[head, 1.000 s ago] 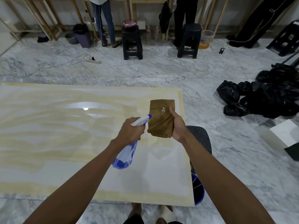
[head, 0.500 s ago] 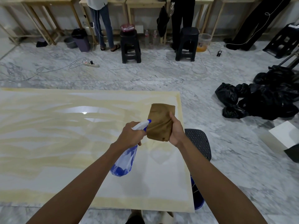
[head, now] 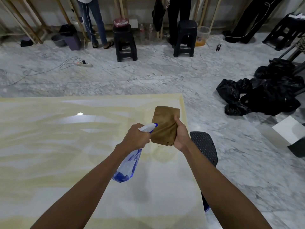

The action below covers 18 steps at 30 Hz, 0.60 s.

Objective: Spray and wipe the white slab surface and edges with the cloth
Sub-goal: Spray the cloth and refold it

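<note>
1. Slab point(head: 49, 146): white with yellowish bands and border. It lies flat in front of you and fills the near left of the view; its right edge runs from far to near just beside your right arm. A light reflects off the far-left part.

2. Spray bottle point(head: 130, 161): clear body with blue liquid low inside, white and blue head. Your left hand point(head: 136, 137) grips it at the neck with the fingers curled round; whether one of them rests on the trigger cannot be told. The nozzle points right, almost touching the cloth.

3. Cloth point(head: 165, 126): brown, folded, held upright above the slab near its right edge. Your right hand point(head: 181, 138) grips it with the thumb across the front and the fingers wrapped behind.

4. Progress, as a judgement: you are wetting the cloth, not the slab. No droplets or wet streaks can be made out on the slab, so how much is already wiped cannot be told. Wiping the face and all 4 edges appears to remain.

5. Surroundings: a black perforated stool seat point(head: 204, 147) just right of the slab, black bags point(head: 264, 95) on the marble floor at the far right, and 2 black stools point(head: 125, 42) by the far wall.
</note>
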Available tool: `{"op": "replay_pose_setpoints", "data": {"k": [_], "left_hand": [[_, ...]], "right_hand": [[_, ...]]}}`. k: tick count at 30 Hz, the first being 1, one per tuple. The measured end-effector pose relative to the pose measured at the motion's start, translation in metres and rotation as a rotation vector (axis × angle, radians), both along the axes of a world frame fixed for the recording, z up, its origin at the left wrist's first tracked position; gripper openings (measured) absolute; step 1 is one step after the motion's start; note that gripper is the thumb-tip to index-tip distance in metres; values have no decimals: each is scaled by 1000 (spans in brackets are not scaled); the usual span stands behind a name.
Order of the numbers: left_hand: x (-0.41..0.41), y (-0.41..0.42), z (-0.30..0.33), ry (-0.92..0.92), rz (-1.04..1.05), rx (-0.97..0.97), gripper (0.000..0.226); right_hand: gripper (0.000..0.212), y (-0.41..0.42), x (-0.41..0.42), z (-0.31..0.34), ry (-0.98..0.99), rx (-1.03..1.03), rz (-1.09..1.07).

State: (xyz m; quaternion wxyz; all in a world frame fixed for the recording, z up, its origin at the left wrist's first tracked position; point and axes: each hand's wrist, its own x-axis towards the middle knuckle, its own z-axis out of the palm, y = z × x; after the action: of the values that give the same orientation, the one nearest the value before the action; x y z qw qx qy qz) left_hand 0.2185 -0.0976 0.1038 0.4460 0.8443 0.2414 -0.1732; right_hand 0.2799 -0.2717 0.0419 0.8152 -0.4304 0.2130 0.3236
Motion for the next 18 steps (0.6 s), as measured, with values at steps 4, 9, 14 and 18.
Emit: {"op": "replay_pose_setpoints", "data": {"k": [4,9,14,18], "left_hand": [[29,4,-5,54,-4,45,32],[57,20,2,-70,-25,-89,29],[103,36,0,-97,37,-193,32],[130,48,-4,-195,77,-239,27]], "right_hand": [[61,10,19,-9,22,7,-45],[53,3,42,-35,51,-168,-25],[35,-8,109,-44,-429,-857,85],[34,3,192,-62,-1180,-1289,353]]}}
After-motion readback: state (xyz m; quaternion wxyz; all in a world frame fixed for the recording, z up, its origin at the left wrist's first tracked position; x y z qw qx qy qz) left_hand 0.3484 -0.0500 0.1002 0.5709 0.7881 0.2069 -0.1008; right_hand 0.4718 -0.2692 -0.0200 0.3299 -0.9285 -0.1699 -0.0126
